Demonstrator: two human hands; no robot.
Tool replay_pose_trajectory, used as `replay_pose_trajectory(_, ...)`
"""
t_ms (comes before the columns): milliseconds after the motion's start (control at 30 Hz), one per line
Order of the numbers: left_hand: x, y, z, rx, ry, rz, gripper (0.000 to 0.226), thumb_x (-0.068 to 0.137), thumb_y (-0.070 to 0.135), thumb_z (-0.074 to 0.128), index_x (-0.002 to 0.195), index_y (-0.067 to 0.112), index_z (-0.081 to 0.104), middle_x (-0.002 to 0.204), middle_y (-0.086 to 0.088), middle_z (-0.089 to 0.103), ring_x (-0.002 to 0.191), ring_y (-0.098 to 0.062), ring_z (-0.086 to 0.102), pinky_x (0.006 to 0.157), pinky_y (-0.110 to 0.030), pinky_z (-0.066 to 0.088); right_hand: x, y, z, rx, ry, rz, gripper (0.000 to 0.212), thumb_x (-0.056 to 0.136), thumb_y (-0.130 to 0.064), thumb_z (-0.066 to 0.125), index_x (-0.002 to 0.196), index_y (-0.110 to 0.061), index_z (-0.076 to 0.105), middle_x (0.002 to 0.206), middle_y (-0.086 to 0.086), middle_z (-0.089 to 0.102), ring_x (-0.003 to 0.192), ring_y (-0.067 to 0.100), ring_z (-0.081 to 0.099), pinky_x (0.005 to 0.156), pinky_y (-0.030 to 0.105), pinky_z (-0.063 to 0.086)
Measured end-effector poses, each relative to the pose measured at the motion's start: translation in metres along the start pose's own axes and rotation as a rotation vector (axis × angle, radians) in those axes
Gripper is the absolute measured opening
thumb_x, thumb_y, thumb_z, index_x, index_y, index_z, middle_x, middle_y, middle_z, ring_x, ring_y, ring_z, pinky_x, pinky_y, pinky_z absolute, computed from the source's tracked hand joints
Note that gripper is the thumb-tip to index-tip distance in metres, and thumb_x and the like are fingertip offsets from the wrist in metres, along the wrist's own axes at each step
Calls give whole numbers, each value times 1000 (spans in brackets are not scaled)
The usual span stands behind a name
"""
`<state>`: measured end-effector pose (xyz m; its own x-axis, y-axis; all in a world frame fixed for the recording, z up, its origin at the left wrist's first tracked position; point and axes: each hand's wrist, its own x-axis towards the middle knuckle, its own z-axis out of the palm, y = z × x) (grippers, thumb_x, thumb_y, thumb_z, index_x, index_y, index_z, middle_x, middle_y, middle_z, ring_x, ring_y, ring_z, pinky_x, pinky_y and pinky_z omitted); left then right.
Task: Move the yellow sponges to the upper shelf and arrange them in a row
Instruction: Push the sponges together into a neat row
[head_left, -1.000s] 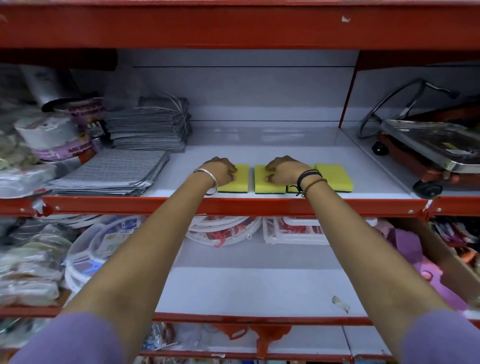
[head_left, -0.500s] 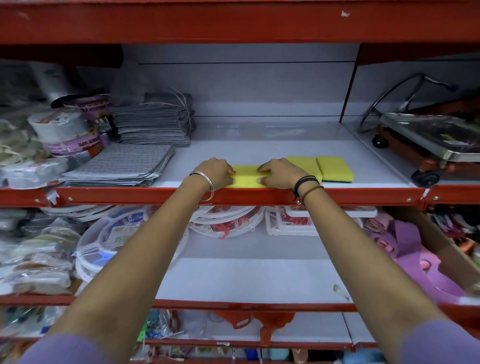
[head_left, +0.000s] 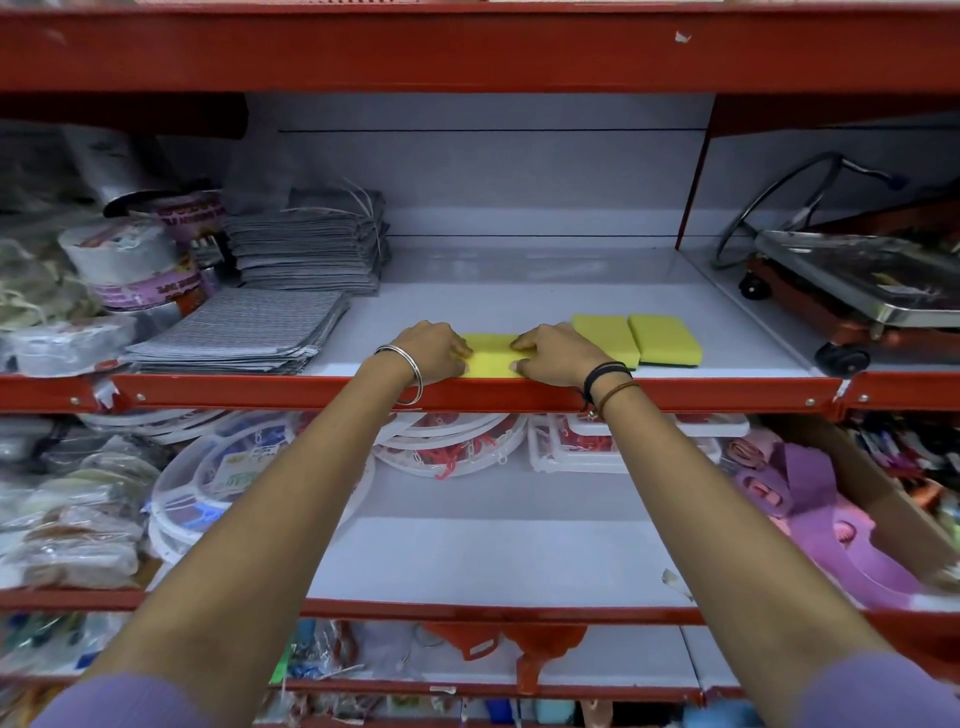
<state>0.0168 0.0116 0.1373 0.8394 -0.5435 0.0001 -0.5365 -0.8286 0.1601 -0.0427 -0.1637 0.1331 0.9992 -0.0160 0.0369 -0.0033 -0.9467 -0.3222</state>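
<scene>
- Left hand (head_left: 434, 349) and right hand (head_left: 556, 351) both press on the near sponges (head_left: 491, 356) between them, flat at the front lip of the upper shelf (head_left: 519, 291); whether one piece or two, I cannot tell.
- Two placed sponges (head_left: 636, 339) lie touching, just beyond the right hand.
- Risk: the held sponges sit on the shelf edge; a backward drag could tip them off. Uneven pressure could skew the row.
- Long axes run front to back, leaning slightly left.

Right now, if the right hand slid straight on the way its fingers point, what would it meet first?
The right hand points left across the yellow sponge, so it would likely meet the left hand first; their fingertips look nearly touching.
</scene>
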Motion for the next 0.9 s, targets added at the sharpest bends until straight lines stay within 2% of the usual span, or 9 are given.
replay_pose_trajectory(67, 4, 2, -2, 4, -7, -5, 34, 82, 22, 54, 114, 19, 66, 127, -6, 61, 118, -32, 52, 102, -39, 43, 0, 7, 0, 31, 29, -16, 48, 89, -33, 58, 134, -16, 54, 142, 6, 53, 133, 26, 44, 108, 36, 38)
replay_pose_trajectory(133, 12, 10, -6, -6, 53, -3, 29, 78, 22, 49, 98, 16, 69, 115, -11, 66, 108, -34, 57, 94, -42, 49, 0, 20, -6, 110, 119, -21, 46, 88, -36, 60, 130, -18, 57, 139, 5, 56, 130, 24, 48, 105, 35, 40)
replay_pose_trajectory(167, 17, 15, -6, -24, 96, 15, 28, 79, 22, 49, 98, 16, 68, 115, -10, 66, 108, -33, 57, 94, -42, 49, 0, 28, -10, 141, 181, -17, 44, 88, -37, 60, 128, -18, 59, 138, 4, 57, 128, 23, 51, 105, 35, 41)
replay_pose_trajectory(233, 30, 34, -6, -70, 167, 98, 30, 84, 23, 50, 110, 16, 65, 124, -6, 62, 116, -28, 54, 100, -41, 44, 1, 51, -23, 151, 312, 27, 42, 88, -34, 59, 126, -17, 60, 137, 3, 59, 126, 23, 54, 106, 35, 42)
replay_pose_trajectory(333, 49, 68, -4, -76, 175, 249, 35, 90, 22, 48, 123, 15, 58, 137, -3, 52, 127, -23, 46, 107, -39, 37, 0, 89, -39, 77, 430, 174, 40, 89, -28, 58, 127, -14, 59, 136, 7, 58, 125, 27, 53, 106, 35, 37)
replay_pose_trajectory(400, 63, 92, -2, -39, 126, 302, 38, 93, 22, 45, 128, 15, 54, 144, -2, 46, 131, -22, 42, 110, -37, 33, 1, 112, -44, 20, 418, 296, 41, 91, -23, 54, 131, -14, 55, 139, 11, 54, 127, 29, 50, 108, 37, 33)
replay_pose_trajectory(533, 89, 128, 9, 55, -51, 337, 41, 93, 17, 44, 133, 18, 51, 147, 0, 42, 133, -24, 39, 112, -33, 31, 2, 139, -40, -45, 206, 443, 46, 90, -10, 44, 135, -14, 50, 143, 15, 49, 129, 34, 46, 108, 40, 36)
replay_pose_trajectory(667, 99, 135, 11, 139, -134, 351, 43, 91, 7, 40, 128, 21, 57, 141, -4, 50, 128, -28, 45, 107, -37, 37, 1, 141, -35, 8, 193, 412, 47, 89, -9, 43, 135, -14, 52, 142, 15, 50, 129, 35, 47, 107, 39, 41)
replay_pose_trajectory(900, 82, 128, -6, 93, -177, 325, 45, 86, 2, 39, 118, 20, 65, 133, 0, 58, 125, -22, 50, 107, -33, 39, -6, 138, -37, 30, 155, 335, 45, 90, -12, 43, 132, -18, 56, 141, 13, 50, 129, 32, 46, 111, 38, 38)
